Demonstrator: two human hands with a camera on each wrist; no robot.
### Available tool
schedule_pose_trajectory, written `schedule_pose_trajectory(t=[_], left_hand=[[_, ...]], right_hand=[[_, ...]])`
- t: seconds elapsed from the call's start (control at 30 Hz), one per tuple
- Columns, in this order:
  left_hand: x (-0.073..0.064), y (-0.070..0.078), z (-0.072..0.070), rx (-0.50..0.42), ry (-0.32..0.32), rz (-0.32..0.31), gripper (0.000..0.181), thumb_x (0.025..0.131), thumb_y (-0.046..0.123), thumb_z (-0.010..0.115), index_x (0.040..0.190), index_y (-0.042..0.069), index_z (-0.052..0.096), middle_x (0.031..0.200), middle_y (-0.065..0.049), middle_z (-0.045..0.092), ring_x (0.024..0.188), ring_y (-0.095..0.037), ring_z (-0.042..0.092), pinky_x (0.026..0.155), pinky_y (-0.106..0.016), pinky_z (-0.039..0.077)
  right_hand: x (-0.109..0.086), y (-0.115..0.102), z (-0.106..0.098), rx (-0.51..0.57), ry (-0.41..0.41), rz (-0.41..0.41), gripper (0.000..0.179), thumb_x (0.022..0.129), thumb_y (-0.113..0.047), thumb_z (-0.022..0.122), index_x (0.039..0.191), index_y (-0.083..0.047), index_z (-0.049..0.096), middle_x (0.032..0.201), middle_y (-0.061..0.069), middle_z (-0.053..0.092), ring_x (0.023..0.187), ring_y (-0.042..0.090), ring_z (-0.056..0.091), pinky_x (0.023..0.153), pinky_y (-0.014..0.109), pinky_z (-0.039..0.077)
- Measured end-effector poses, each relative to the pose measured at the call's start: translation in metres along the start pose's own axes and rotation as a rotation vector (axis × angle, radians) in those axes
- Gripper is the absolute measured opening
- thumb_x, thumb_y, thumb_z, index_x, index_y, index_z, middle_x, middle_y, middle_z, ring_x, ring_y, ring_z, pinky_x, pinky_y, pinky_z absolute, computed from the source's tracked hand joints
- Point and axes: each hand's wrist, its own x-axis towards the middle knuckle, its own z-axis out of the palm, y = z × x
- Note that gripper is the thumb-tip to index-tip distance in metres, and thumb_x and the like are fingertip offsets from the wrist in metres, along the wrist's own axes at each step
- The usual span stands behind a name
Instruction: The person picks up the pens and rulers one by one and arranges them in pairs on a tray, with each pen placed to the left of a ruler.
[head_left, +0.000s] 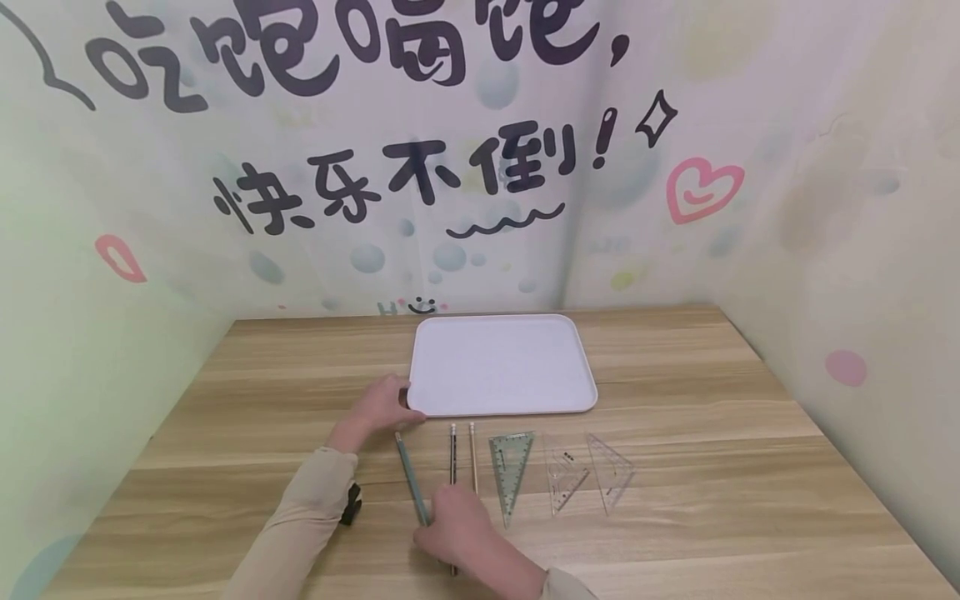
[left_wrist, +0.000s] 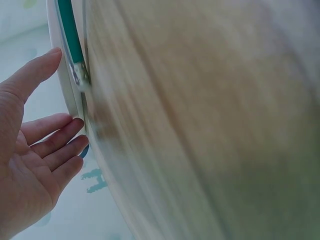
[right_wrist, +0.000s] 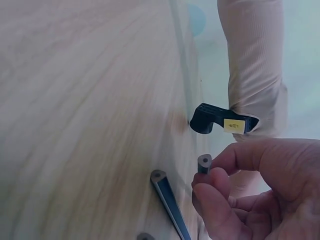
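Observation:
My left hand (head_left: 385, 406) is at the near left corner of a white tray (head_left: 501, 367), fingertips at the tray's edge. Its fingers look fairly straight in the left wrist view, with the thumb apart from them. My right hand (head_left: 459, 527) pinches the lower end of a green pencil (head_left: 410, 471) between thumb and forefinger. The tip of that pencil (right_wrist: 204, 163) pokes out between the fingers in the right wrist view. Beside it a black pencil (head_left: 453, 454) lies on the table, partly covered by the right hand, and then a light wood-coloured pencil (head_left: 473, 458).
Right of the pencils lie a greenish triangular ruler (head_left: 507, 493) and two clear triangular rulers (head_left: 572, 495) (head_left: 624, 481) on the wooden table (head_left: 720, 400). A black wrist camera (head_left: 351, 504) sits on the left sleeve. Walls with printed lettering stand behind and at both sides.

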Motion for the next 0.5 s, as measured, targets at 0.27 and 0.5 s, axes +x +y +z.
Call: schedule_pose_trajectory(t=[0.27,0.5], left_hand=[[0.002,-0.002,0.000,0.001,0.009,0.024,0.027,0.067,0.026,0.079,0.071,0.008,0.059,0.068,-0.001,0.051,0.068,-0.015,0.043,0.062,-0.029,0.035],[0.001,-0.002,0.001,0.015,0.010,0.020,0.027,0.067,0.027,0.079,0.071,0.009,0.058,0.070,0.000,0.052,0.070,-0.016,0.044,0.065,-0.031,0.037]], right_hand=[[-0.009,0.004,-0.008,0.039,0.009,0.017,0.029,0.065,-0.005,0.064,0.044,-0.011,0.045,0.034,-0.009,0.035,0.030,0.004,0.032,0.032,0.018,0.029],[-0.012,0.010,-0.012,0.033,0.017,-0.022,0.030,0.066,-0.006,0.065,0.042,-0.011,0.047,0.033,-0.010,0.034,0.028,0.002,0.029,0.031,0.016,0.028]])
